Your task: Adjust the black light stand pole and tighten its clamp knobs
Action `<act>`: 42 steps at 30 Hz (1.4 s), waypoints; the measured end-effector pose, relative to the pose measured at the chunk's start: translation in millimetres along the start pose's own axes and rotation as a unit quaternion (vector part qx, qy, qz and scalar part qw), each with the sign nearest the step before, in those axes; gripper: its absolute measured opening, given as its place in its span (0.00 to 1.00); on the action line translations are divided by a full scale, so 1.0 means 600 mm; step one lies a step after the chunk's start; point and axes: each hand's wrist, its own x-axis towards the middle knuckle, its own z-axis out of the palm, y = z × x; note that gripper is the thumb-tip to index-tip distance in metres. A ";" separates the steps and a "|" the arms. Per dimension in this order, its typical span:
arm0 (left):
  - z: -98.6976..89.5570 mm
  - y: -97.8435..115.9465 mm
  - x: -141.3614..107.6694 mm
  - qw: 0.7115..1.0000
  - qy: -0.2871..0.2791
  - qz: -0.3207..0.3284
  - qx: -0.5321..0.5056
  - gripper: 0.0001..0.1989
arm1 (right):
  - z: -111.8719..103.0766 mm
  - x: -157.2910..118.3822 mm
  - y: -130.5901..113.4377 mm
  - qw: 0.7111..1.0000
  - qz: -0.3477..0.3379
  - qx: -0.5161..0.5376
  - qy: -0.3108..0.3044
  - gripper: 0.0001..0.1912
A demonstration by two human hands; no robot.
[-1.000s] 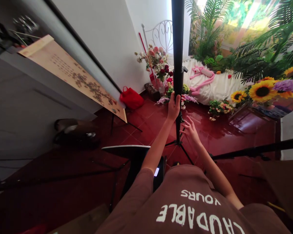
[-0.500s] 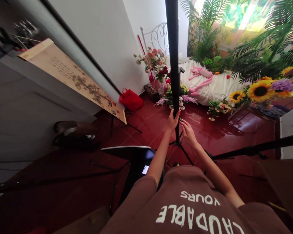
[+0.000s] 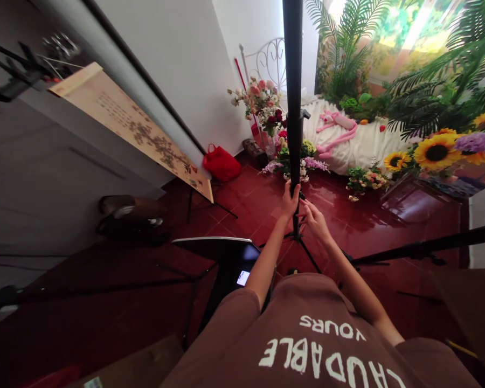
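Note:
A tall black stand pole (image 3: 294, 81) rises upright in front of me, with its tripod legs (image 3: 303, 249) spread on the red tiled floor. My left hand (image 3: 290, 202) is wrapped round the lower part of the pole. Close to the right side of the pole is my right hand (image 3: 314, 220), its fingers partly spread beside a small black knob (image 3: 302, 195). Whether the fingertips touch the knob cannot be made out. Higher up, another clamp (image 3: 305, 113) sticks out from the pole.
Flowers (image 3: 262, 99) and a bed with a white cover (image 3: 372, 143) and pink plush toy (image 3: 339, 126) lie beyond. A hanging scroll (image 3: 137, 132), red bag (image 3: 221, 163) and dark screen (image 3: 222, 250) are left. Another black pole (image 3: 424, 246) crosses at right.
The view has shifted slightly, so the pole and room sit further right. My left hand still holds the pole; my right fingers have moved slightly away from the knob.

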 end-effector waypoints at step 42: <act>0.496 0.149 -0.323 0.828 -0.535 0.027 -0.164 0.21 | -0.539 -0.284 -0.077 0.881 0.207 0.166 0.391 0.20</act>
